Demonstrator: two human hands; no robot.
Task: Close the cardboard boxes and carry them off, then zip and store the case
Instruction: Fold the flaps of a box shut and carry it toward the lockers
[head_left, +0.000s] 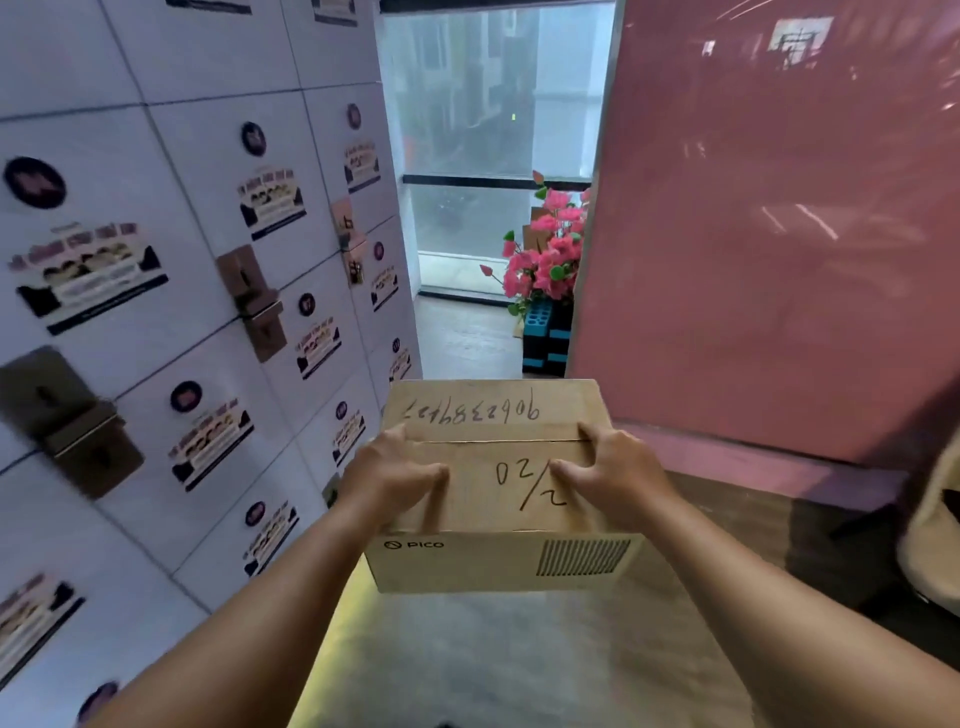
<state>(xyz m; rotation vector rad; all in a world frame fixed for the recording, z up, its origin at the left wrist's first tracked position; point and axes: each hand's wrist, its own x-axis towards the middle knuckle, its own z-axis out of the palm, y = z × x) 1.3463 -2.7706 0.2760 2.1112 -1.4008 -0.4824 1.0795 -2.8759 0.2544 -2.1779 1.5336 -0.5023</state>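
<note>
Our left hand (395, 480) grips the left side of the cardboard box (498, 488), thumb laid over the top flap and the other digits curled round the box's left edge. Our right hand (610, 480) mirrors it on the right side, fingers spread across the lid. Both hands hold the box up in the lower centre of the frame, clear of the pale floor (493, 660) below.

The flaps are folded shut, meeting at a seam across the top; we see no tape on it. Handwritten numbers run along the far flap and "02/2" sits on the near one, and the front face carries a PICO logo and a striped patch.

We judge the box stiff and fairly light: two bare hands carry it by the top corners with no visible strain, and the walls do not bow. The untaped flaps could spring open, so the best hold looks to be palms on the two sides with thumbs pressing the lid down, or a hand slipped under the base if the contents shift.

White lockers (182, 260) with stickers fill the left of the frame, a pink wall (779, 234) the right, and pink flowers (545, 260) stand by the window (493, 130) ahead.
</note>
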